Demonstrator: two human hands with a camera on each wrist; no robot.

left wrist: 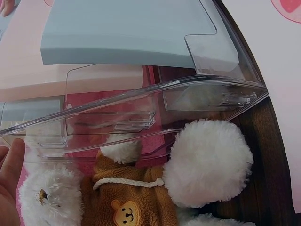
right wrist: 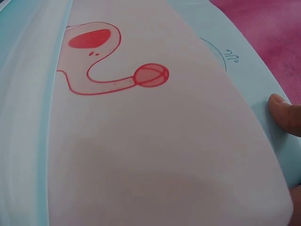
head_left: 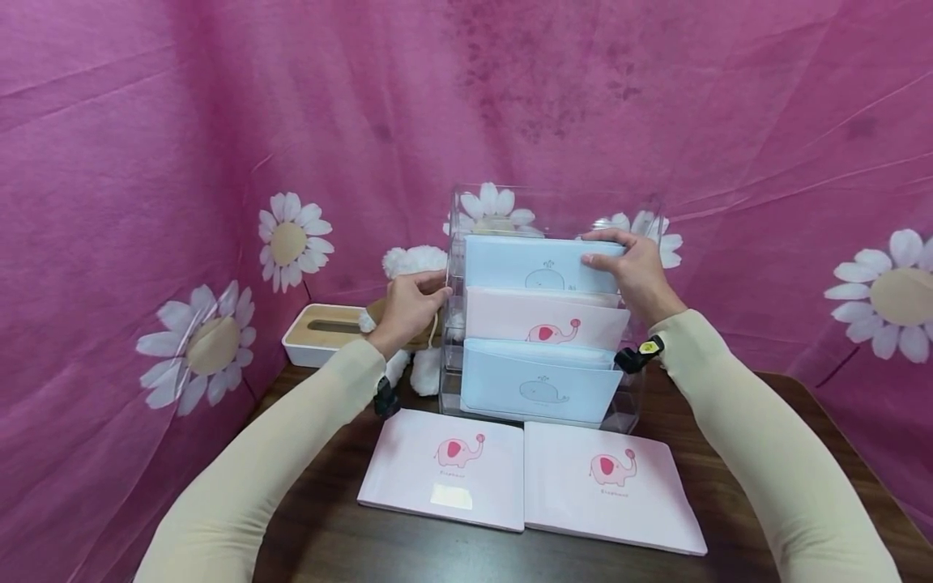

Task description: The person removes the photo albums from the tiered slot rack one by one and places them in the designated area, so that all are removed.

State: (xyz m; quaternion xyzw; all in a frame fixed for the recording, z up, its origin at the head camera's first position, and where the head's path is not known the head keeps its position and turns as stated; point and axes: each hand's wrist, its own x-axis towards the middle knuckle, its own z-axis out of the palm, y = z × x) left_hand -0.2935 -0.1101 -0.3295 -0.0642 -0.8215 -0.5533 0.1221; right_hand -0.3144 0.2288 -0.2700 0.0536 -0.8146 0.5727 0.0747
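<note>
A clear acrylic rack [head_left: 451,389] stands on the table and holds booklets in rising tiers. My right hand [head_left: 636,271] grips the rearmost pale blue booklet [head_left: 503,261] at its upper right corner, thumb on the front cover. In the right wrist view that thumb [right wrist: 284,115] presses the blue cover behind a pink elephant booklet [right wrist: 164,141]. The left hand [head_left: 414,304] holds the rack's left side edge. Below the back tier sit the pink booklet [head_left: 496,312] and a blue whale booklet [head_left: 496,393] in front.
Two pink elephant booklets [head_left: 481,449] lie side by side before the rack. A white plush toy in a brown top [left wrist: 136,197] sits against its left side. Behind that is a white tissue box with a wooden lid [head_left: 302,355]. A pink floral curtain [head_left: 364,121] hangs behind.
</note>
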